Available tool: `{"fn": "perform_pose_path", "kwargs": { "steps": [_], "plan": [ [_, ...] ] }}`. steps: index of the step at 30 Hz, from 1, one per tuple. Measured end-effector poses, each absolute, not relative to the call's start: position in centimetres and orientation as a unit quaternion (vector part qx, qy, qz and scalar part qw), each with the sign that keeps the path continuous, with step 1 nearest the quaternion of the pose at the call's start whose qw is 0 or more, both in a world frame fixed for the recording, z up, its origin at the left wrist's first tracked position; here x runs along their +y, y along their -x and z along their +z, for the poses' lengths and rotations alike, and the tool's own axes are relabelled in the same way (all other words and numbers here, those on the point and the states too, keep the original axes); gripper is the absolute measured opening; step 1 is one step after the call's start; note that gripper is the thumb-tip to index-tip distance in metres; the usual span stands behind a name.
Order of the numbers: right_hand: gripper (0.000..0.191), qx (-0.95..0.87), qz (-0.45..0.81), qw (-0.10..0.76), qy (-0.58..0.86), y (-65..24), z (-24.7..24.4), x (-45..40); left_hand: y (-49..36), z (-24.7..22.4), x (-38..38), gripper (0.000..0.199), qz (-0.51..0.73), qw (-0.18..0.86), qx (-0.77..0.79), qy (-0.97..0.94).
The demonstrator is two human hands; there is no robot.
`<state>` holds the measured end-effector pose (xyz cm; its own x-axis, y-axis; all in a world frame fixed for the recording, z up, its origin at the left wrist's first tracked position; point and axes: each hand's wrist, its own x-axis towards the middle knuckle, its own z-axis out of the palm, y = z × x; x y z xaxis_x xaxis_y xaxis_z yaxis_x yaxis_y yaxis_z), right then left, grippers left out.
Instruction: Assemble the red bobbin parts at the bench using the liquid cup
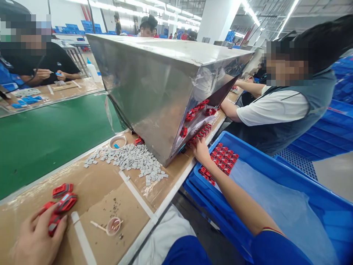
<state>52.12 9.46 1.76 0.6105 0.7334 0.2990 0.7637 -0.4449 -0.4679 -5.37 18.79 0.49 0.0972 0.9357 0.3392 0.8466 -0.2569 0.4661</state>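
Note:
At the lower left, my left hand has its thumb and fingers closed around a small red-and-black plastic part. Just beyond the fingertips lie more of these parts, one red-and-black part with a pale strip on top and another red part behind it. My right hand reaches to the open side of a metal box. Its fingers are curled against a row of red parts at the opening. What they grip, if anything, is hidden.
A heap of grey tabs lies beside the box. Nearer stands a small cup with sticks. A blue bin on my right holds rows of red parts and plastic film. Co-workers sit at the right and across the green belt.

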Motion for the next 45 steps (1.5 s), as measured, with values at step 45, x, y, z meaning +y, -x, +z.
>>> {"fn": "perform_pose_path", "kwargs": {
  "steps": [45],
  "plan": [
    [0.032,-0.505,0.425,0.513,0.548,-23.8,0.6,5.6,-1.9,2.1,2.4,0.015,0.415,0.395,0.529,-0.626]
  ]
}}
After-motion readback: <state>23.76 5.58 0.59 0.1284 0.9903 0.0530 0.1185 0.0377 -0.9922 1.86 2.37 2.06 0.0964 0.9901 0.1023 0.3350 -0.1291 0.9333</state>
